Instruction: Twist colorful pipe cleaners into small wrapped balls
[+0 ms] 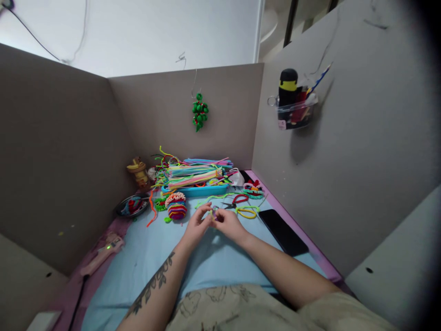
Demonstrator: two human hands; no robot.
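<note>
In the head view, at the middle of the blue mat [144, 257], just short of the clutter at the back: left hand [197, 225] and right hand [229, 224] brought together, fingertips meeting. Both narrowed to a pinch on a small piece [214, 213] of fuzzy wire, greenish with a touch of purple, held a little above the mat between the two thumbs and forefingers. Too small to tell its exact shape.

Beyond the hands: a teal tray [196, 190] heaped with long coloured pipe cleaners [193, 174]. Left of the hands, a striped ball [177, 209] wound from the same stuff, and near it a dark dish [132, 205] with scraps. Right of the hands, red-handled scissors [237, 200] and a yellow loop [247, 212], both just beside the right fingers but apart from them. Further right, a black phone [283, 232] flat at the mat's edge. At the left edge, a pink glue gun [103, 250] with a green light on. On the back wall, a green hanging ornament [200, 110]; on the right wall, a clear holder [295, 112] with a bottle and pens.

Step in hand, by the look of it: bending or twisting the small piece at the fingertips. Any further turn calls for one hand to keep a firm pinch while the other works the free end, with the piece kept clear of the loose strands nearby.
</note>
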